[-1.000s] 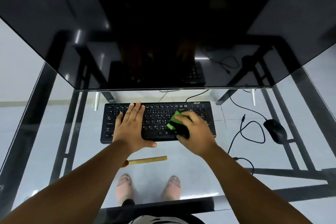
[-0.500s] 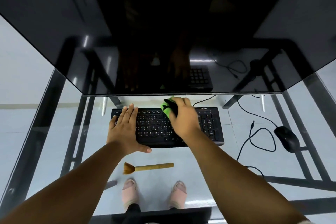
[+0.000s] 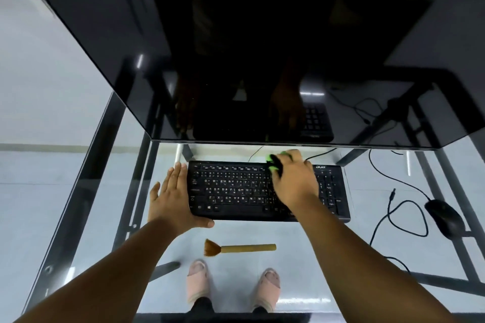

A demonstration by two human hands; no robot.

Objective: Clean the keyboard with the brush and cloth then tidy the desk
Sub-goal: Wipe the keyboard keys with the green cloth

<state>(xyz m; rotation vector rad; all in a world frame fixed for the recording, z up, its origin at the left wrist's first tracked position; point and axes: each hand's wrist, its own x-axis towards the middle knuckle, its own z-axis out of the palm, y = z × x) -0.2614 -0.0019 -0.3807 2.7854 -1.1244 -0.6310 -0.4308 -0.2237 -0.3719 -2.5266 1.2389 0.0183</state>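
Note:
A black keyboard [image 3: 236, 191] lies on the glass desk under the monitor. My right hand [image 3: 294, 181] is closed on a green and black cloth [image 3: 271, 161], which presses on the keyboard's top row, right of centre. My left hand [image 3: 172, 196] lies flat against the keyboard's left end, fingers stretched out, thumb along the front edge. A wooden-handled brush [image 3: 238, 247] lies on the glass in front of the keyboard, bristles pointing left, untouched.
A large dark monitor [image 3: 262, 47] overhangs the back of the desk. A black mouse [image 3: 443, 216] with a looping cable [image 3: 401, 217] sits at the right. Through the glass desk top [image 3: 78, 191] I see the metal frame and my feet.
My right hand carried the cloth from the keyboard's lower middle up to its top row. My left hand slid off the keys to the keyboard's left end.

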